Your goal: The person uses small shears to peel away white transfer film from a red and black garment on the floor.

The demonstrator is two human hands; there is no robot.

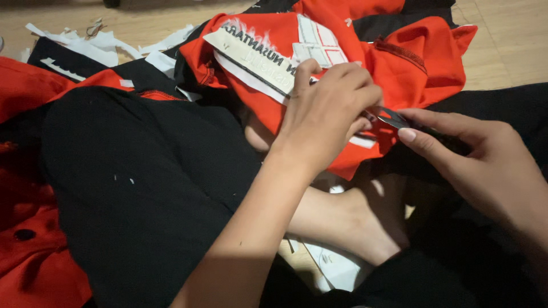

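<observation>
Left hand (331, 108) curled tight, fingertips pinched down on a fold of the red garment (422, 57) just beside its white lettered strip (251, 57); exactly what sits between the fingertips hidden by the knuckles. Right hand (485, 162) closed round a slim dark tool (393, 117), thumb laid flat along it, tip aimed at the left fingertips and all but touching them. Blade or point: too blurred to tell.

Judged from this: midway through working the white backing loose from the red cloth, with the strip partly lifted at its near end and otherwise attached. Next move calls for keeping the fold taut, setting the tip close under the white edge, and keeping it clear of the pinching fingers and the red cloth.

Garment draped over the lap, between a black-trousered knee (142, 171) and the right wrist, a bare foot (348, 222) below it. Further out, white scraps (97, 43) strewn toward the far left of the wooden floor (502, 34), with more red cloth (28, 251) bunched at the near left.
</observation>
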